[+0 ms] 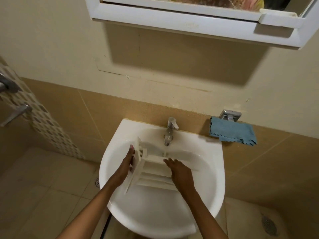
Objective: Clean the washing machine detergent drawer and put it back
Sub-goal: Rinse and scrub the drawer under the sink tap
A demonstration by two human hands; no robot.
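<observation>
Wall in front of me is beige, with tan tile on the lower half. White mirror cabinet hangs at the top of the view.

White sink is dead centre, mounted on the tiled wall.

Detergent drawer is inside the basin: white, tilted, compartments facing up toward me. Its front panel stands on edge at the left end, and the far end sits under the tap.

Blue cloth hangs on a chrome holder on the wall, right of the sink and well apart from the drawer.

Left hand lies against the outer face of the front panel, fingers running up along it. I can't tell if the thumb hooks round the panel edge, so grip vs. flat press is unclear.

Right hand lies flat over the compartment ribs at the drawer's right side. Fingers are straight and spread, with the tips near the back wall of the drawer. It is touching, not gripping.

Chrome tap is at the back rim. A thin water stream runs down onto the drawer's far end, just left of the right fingertips.

Round floor drain shows beside the sink's left edge.
</observation>
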